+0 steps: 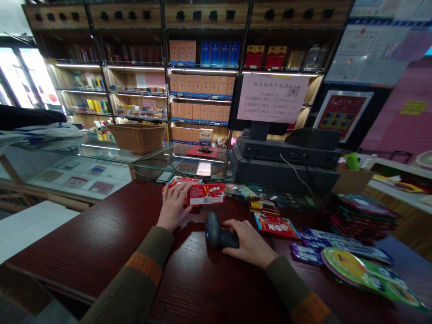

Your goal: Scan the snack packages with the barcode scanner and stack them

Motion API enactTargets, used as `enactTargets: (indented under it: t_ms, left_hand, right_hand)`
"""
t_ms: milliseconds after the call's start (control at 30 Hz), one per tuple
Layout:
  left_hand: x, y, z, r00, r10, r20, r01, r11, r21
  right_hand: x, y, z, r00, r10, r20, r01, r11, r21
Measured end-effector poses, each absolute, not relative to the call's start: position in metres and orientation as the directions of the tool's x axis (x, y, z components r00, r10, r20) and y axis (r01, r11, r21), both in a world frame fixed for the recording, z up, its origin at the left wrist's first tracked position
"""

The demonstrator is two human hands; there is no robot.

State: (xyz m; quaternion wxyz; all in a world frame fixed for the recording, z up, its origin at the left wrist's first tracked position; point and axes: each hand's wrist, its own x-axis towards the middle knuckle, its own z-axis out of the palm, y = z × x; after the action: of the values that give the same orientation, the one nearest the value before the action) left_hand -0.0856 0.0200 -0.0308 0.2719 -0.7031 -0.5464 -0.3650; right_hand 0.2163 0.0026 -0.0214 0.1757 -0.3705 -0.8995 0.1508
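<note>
My left hand (173,206) grips the left end of a red snack box (206,194), its fingers lying over it and a white barcode label facing me. Another red and blue snack packet (185,180) lies just behind, partly covered. My right hand (251,243) is closed around the handle of a black barcode scanner (213,229), held low at the tabletop. The scanner's head points left and a small blue light shows on it. To the right of that hand lies a red and blue snack packet (277,225).
Purple-wrapped bars (308,254), a green and yellow package (351,265) and a dark stack of packets (364,216) sit at the right. A monitor with a pink notice (272,99), a wicker basket (137,137) and a glass counter stand beyond the wooden tabletop (111,238).
</note>
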Motion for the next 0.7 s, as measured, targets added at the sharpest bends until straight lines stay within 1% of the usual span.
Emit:
enactTargets:
  t_ms: [333,433,500,567,633,700]
  left_hand:
    - [-0.086,0.022,-0.032,0.129,0.563,0.816,0.967,-0.252,0.021]
    - [-0.085,0.022,-0.033,0.13,0.568,0.813,0.966,-0.258,0.026]
    - [-0.084,0.021,-0.032,0.139,0.567,0.812,0.963,-0.269,0.022]
    - [-0.083,0.02,-0.032,0.153,0.56,0.815,0.961,-0.278,0.011]
    - [-0.081,0.019,-0.031,0.166,0.552,0.817,0.958,-0.288,0.0]
    - [-0.08,0.019,-0.03,0.178,0.552,0.815,0.953,-0.303,-0.004]
  right_hand:
    - [0.215,0.002,-0.023,-0.694,0.693,0.198,0.599,0.707,-0.375]
    - [0.215,0.0,-0.019,-0.687,0.701,0.19,0.598,0.694,-0.401]
    - [0.215,0.001,-0.019,-0.648,0.73,0.218,0.598,0.664,-0.449]
    - [0.215,0.005,-0.02,-0.563,0.776,0.285,0.584,0.618,-0.526]
    - [0.213,0.014,-0.024,-0.446,0.821,0.356,0.528,0.562,-0.636]
    - [0.211,0.024,-0.027,-0.323,0.871,0.371,0.435,0.485,-0.759]
